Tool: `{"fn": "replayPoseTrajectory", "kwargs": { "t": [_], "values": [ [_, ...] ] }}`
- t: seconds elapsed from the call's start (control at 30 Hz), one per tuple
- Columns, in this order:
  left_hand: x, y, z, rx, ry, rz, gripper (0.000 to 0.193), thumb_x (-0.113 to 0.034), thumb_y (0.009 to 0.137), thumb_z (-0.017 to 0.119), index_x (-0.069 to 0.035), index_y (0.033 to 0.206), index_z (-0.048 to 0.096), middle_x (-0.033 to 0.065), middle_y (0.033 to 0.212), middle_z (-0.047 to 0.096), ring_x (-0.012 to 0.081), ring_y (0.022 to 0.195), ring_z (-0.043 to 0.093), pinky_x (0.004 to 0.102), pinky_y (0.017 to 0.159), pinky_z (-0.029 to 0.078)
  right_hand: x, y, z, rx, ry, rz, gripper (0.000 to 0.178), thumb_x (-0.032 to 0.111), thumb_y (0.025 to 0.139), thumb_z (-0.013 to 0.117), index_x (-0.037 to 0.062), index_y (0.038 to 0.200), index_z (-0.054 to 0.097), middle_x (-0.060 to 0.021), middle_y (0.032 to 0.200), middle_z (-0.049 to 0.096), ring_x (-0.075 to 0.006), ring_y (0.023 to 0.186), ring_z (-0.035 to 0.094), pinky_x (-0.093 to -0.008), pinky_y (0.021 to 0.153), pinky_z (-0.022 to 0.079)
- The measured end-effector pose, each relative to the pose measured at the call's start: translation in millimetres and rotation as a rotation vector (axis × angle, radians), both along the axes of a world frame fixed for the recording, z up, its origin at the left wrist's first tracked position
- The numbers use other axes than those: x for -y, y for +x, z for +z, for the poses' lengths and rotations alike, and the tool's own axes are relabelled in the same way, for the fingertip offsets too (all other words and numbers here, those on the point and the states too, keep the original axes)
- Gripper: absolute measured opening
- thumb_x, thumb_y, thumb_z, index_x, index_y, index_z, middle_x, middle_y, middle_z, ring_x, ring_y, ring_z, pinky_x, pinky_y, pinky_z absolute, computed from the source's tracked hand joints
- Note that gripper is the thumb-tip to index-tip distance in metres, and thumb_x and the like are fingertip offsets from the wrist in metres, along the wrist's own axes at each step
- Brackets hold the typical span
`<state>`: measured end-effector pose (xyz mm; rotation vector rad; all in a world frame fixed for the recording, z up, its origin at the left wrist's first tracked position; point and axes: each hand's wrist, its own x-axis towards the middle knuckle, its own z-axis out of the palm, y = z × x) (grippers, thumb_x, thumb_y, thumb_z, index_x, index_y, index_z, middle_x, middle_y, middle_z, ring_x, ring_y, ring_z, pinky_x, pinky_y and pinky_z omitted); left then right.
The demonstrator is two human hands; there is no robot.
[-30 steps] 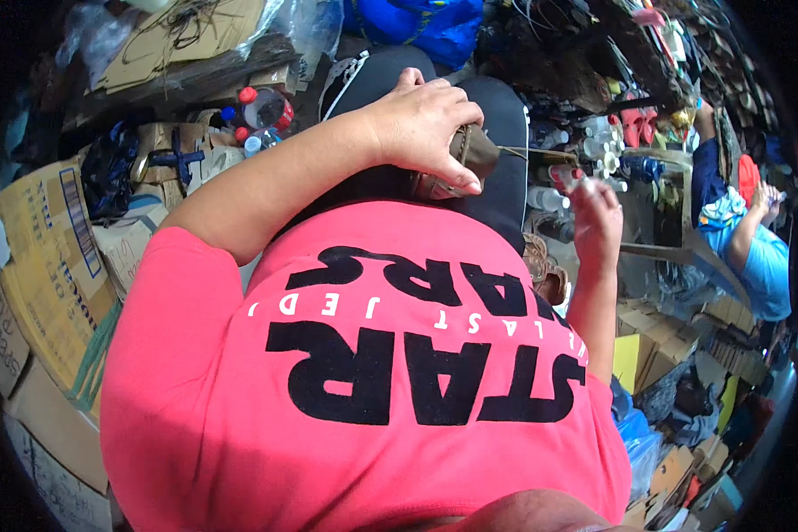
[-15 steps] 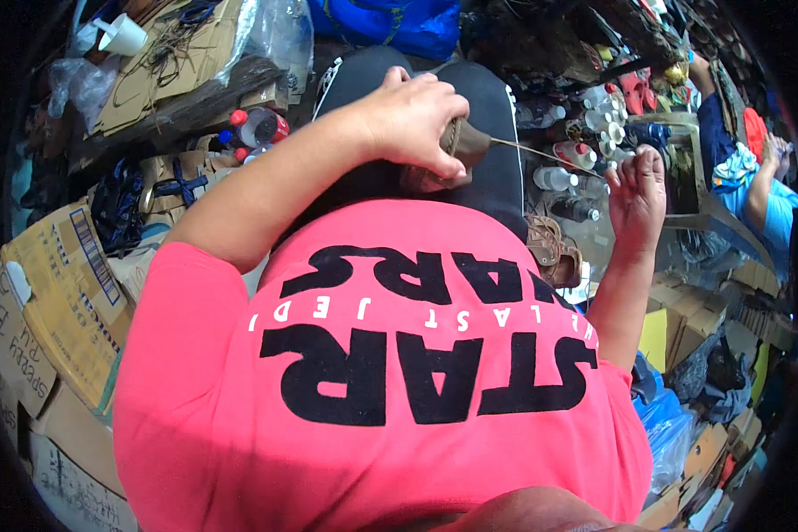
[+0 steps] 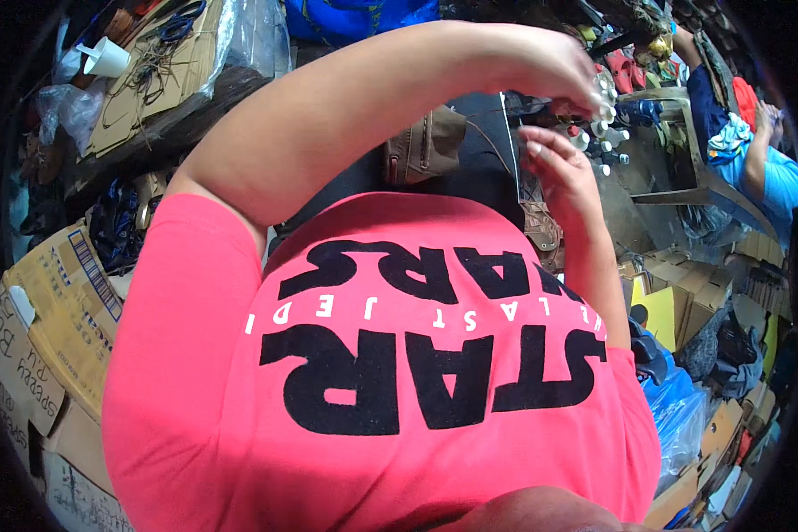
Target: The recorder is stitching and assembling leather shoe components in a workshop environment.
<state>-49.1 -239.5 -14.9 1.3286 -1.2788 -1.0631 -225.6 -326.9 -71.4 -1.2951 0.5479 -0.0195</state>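
Note:
On my lap, over dark trousers (image 3: 483,164), lies a brown stitched piece like a shoe upper (image 3: 427,146), partly hidden behind my left forearm. A thin thread (image 3: 488,139) runs from its right side and curves down beside my right leg. My left hand (image 3: 566,73) reaches far across to the right, away from the brown piece; its fingers are smeared by motion. Below it, my right hand (image 3: 566,173) is closed in a pinch, thumb and forefinger together. What sits between those fingertips is too small to make out.
Several capped bottles (image 3: 607,142) stand on the right by a wooden bench (image 3: 683,191). A brown woven sandal (image 3: 543,226) lies beside my right leg. Cardboard boxes (image 3: 71,293) pile up at left, a white cup (image 3: 106,58) behind. Another person in blue (image 3: 776,191) sits far right.
My left hand has let go of the brown piece and swung right, above my right hand. My right hand has moved inward to the left. The thread, taut before, now hangs slack.

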Motion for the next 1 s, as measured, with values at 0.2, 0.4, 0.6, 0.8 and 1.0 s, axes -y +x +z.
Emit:
{"fn": "replayPoseTrajectory", "kwargs": {
  "t": [0.2, 0.4, 0.6, 0.8, 1.0],
  "values": [
    [66.1, -2.8, 48.3, 0.825, -0.099, 0.059, 0.036, -0.042, 0.079, 0.059, -0.013, 0.095, 0.072, 0.0078, 0.085, 0.07, 0.0214, 0.076, 0.066, 0.036, 0.068, 0.051, 14.8, 18.9, 40.3, 0.287, 0.001, 0.102, 0.026, 0.014, 0.09, 0.062, -0.0019, 0.11, 0.062, -0.007, 0.1, 0.065, -0.0124, 0.085, 0.06, -0.0243, 0.077, 0.043],
    [-7.1, 16.7, -0.8, -0.017, 0.2, -0.073, 0.031, -0.035, 0.087, 0.064, -0.005, 0.094, 0.066, 0.0007, 0.077, 0.063, 0.0103, 0.07, 0.056, 0.0256, 0.065, 0.043, 44.8, -2.2, 50.1, 0.455, 0.18, -0.045, 0.019, 0.008, 0.092, 0.056, -0.0028, 0.107, 0.061, -0.0113, 0.096, 0.067, -0.0192, 0.086, 0.066, -0.0254, 0.07, 0.049],
    [-37.1, 13.8, -1.4, 0.051, 0.111, 0.089, 0.022, -0.024, 0.083, 0.07, -0.002, 0.084, 0.066, 0.0002, 0.07, 0.061, 0.007, 0.064, 0.054, 0.0223, 0.062, 0.043, 55.9, -12.6, 69.3, 0.167, -0.26, 0.141, 0.014, 0.007, 0.085, 0.065, -0.0019, 0.095, 0.066, -0.0076, 0.084, 0.068, -0.0125, 0.076, 0.063, -0.0234, 0.07, 0.048],
    [-40.7, 7.8, -6.0, -0.008, 0.144, 0.047, 0.023, -0.022, 0.085, 0.068, -0.002, 0.097, 0.07, 0.0045, 0.08, 0.068, 0.0087, 0.07, 0.062, 0.0224, 0.065, 0.051, 35.8, 17.1, 71.6, 0.27, -0.634, -0.228, 0.015, 0.008, 0.08, 0.072, -0.0008, 0.092, 0.069, -0.0022, 0.077, 0.066, -0.0063, 0.069, 0.057, -0.0193, 0.065, 0.045],
    [-1.6, -8.0, -9.6, -0.606, -0.354, 0.411, 0.017, -0.019, 0.084, 0.068, -0.004, 0.092, 0.072, 0.0047, 0.082, 0.069, 0.0096, 0.07, 0.062, 0.0251, 0.061, 0.052, 17.4, 40.5, 70.4, 0.472, -0.562, -0.258, 0.016, 0.009, 0.082, 0.07, -0.0002, 0.095, 0.068, -0.0049, 0.086, 0.068, -0.0079, 0.076, 0.06, -0.0209, 0.072, 0.046]
  ]
}}
